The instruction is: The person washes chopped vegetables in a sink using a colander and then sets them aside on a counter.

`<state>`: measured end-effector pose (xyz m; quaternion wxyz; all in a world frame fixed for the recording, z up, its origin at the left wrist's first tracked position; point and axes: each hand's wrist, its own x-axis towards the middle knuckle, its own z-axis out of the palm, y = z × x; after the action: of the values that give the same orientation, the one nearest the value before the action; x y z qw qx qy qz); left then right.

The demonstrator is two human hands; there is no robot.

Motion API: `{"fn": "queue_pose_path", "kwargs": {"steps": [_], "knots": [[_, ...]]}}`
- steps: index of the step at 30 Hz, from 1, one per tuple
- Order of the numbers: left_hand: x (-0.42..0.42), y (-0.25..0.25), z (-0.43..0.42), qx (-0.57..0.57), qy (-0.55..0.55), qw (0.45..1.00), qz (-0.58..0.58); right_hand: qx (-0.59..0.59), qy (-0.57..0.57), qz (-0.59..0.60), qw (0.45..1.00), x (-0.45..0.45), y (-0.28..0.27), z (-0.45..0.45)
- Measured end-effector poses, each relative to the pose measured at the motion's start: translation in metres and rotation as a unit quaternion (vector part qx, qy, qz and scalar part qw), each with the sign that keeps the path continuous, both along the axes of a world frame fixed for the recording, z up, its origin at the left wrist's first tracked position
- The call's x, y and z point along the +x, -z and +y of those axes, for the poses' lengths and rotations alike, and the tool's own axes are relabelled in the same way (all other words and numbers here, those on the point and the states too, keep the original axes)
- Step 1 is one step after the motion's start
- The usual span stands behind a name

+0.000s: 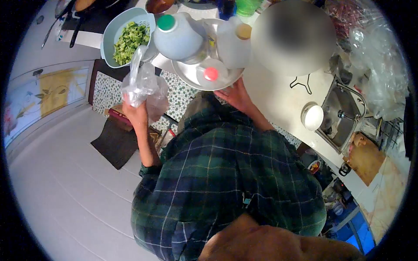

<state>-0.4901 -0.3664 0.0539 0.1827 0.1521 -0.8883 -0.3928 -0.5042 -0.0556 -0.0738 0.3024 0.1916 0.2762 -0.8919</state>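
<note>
My left hand (136,114) is closed around the lower part of a crumpled clear plastic bag (143,85), which hangs out in front of the counter edge. My right hand (237,95) grips the near rim of a round metal tray (185,78), with some fingers hidden beneath it. On that tray stand a large jug with a green cap (179,41), a translucent jug with a tan cap (234,43) and a smaller clear bottle with a red cap (212,73). Left of them, chopped green vegetables (130,41) lie in a light blue colander (109,43).
A white bowl (312,116) sits beside the metal sink (342,117) at right. Clear plastic bags (379,69) are heaped behind the sink. A wooden cutting board (367,158) lies farther right. Pans (87,5) stand at the upper left. A dark mat (114,143) is on the floor.
</note>
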Motion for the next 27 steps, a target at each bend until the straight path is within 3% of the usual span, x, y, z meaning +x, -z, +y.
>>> {"fn": "queue_pose_path", "kwargs": {"steps": [2,10,14,20,23,24,27], "knots": [[0.010,-0.007,0.006,0.061,-0.013,0.998,-0.002,-0.160,0.069,-0.054,0.983,-0.008,0.010,-0.026],[0.036,0.011,-0.004,0.040,-0.017,0.998,-0.048,-0.209,0.126,-0.093,0.965,-0.057,0.002,-0.084],[0.035,-0.001,0.007,-0.012,0.036,0.998,-0.043,-0.183,0.137,-0.063,0.972,-0.079,0.018,-0.097],[0.028,-0.012,0.033,0.033,0.133,0.990,-0.035,-0.182,0.172,-0.128,0.960,-0.090,0.022,-0.104],[0.015,-0.009,0.052,0.023,0.221,0.975,-0.024,-0.036,0.045,-0.057,0.997,-0.072,0.017,-0.069],[0.013,-0.006,0.060,0.023,0.272,0.962,-0.015,-0.036,0.054,-0.058,0.996,-0.059,0.018,-0.050],[-0.006,-0.010,0.105,0.012,0.289,0.957,-0.022,0.009,0.038,0.036,0.999,-0.014,0.026,0.024]]}}
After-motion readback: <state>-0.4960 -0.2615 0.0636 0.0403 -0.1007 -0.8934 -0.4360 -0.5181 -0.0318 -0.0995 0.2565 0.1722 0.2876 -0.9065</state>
